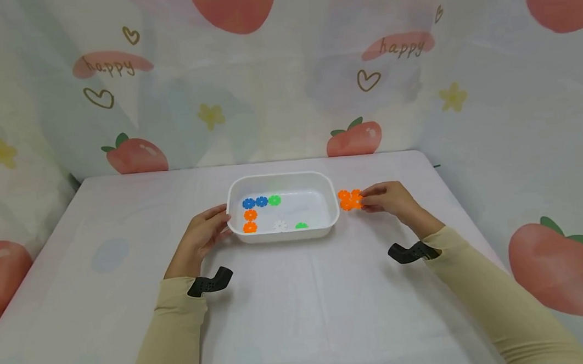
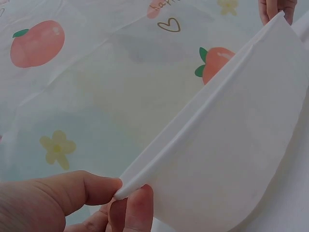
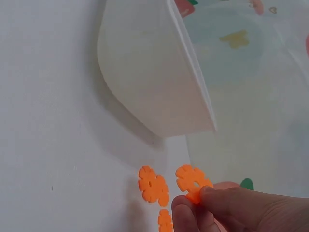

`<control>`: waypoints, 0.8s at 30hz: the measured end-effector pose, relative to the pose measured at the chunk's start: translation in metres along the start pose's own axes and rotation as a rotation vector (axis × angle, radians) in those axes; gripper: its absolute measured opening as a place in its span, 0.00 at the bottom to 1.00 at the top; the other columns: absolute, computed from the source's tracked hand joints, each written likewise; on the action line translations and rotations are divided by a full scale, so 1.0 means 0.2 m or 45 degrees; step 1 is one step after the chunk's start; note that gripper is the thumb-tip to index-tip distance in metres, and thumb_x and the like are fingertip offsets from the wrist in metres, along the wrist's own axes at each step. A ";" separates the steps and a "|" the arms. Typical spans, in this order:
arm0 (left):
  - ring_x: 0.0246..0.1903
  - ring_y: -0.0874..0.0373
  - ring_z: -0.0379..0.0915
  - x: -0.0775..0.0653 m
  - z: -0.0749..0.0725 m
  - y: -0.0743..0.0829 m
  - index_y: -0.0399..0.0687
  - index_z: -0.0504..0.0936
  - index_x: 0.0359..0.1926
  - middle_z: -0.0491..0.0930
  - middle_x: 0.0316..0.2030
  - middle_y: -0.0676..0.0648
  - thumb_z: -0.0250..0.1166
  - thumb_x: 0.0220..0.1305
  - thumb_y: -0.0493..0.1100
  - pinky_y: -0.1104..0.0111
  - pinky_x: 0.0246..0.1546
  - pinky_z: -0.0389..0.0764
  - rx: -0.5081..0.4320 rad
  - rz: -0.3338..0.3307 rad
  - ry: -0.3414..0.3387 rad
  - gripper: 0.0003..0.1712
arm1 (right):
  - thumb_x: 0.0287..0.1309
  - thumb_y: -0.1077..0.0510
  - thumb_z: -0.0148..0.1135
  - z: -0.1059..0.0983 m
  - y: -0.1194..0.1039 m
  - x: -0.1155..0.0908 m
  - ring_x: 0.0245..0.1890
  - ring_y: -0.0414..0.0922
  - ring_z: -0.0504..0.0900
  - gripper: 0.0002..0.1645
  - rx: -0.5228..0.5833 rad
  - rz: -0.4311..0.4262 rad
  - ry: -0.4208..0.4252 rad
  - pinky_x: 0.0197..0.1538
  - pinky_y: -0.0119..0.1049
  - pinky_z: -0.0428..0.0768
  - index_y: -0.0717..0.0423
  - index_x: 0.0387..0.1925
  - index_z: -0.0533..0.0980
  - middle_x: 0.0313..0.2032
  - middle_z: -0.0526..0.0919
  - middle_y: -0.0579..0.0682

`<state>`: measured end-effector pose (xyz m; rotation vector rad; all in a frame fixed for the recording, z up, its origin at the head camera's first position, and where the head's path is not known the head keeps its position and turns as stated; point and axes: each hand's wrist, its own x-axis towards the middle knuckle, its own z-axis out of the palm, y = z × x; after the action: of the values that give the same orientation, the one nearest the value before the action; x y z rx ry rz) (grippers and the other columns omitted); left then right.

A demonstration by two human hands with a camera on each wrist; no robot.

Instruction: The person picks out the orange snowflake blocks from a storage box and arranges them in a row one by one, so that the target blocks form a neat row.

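In the head view, my left hand [image 1: 201, 237] holds the left end of a white plastic basin [image 1: 286, 236]. The left wrist view shows its thumb and fingers pinching the basin's rim [image 2: 193, 123]. To the right of the basin, my right hand [image 1: 390, 200] pinches several orange snowflake discs [image 1: 345, 203], grouped in a block. In the right wrist view, thumb and fingers grip one orange disc [image 3: 188, 176], with others beside it; whether all are joined is partly hidden. The discs are apart from the basin's end wall [image 3: 149, 72].
Inside the basin lie blue discs [image 1: 249, 203], a green disc [image 1: 275, 200], orange discs [image 1: 250, 215], a white disc [image 1: 280, 225] and a partly hidden green one [image 1: 301, 225]. A white cloth covers the table [image 1: 298, 313]; a printed curtain [image 1: 267, 95] stands behind it.
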<state>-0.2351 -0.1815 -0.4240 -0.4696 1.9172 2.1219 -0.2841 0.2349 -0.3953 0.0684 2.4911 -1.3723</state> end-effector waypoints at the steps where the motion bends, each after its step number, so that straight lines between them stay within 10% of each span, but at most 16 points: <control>1: 0.46 0.59 0.77 0.00 0.00 0.00 0.43 0.67 0.70 0.70 0.64 0.40 0.60 0.71 0.41 0.73 0.42 0.85 -0.004 0.002 -0.003 0.29 | 0.67 0.60 0.60 0.00 0.01 0.01 0.37 0.39 0.85 0.23 0.001 0.001 0.009 0.46 0.29 0.85 0.71 0.58 0.73 0.55 0.77 0.68; 24: 0.46 0.59 0.77 0.00 0.00 0.00 0.43 0.68 0.70 0.71 0.62 0.41 0.60 0.70 0.40 0.72 0.43 0.85 0.007 0.003 0.009 0.28 | 0.64 0.59 0.63 0.03 0.10 0.09 0.29 0.35 0.85 0.25 0.081 0.098 0.072 0.41 0.28 0.85 0.71 0.57 0.74 0.39 0.84 0.53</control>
<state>-0.2343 -0.1820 -0.4234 -0.4746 1.9279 2.1183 -0.2971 0.2389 -0.4196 0.2169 2.4624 -1.4368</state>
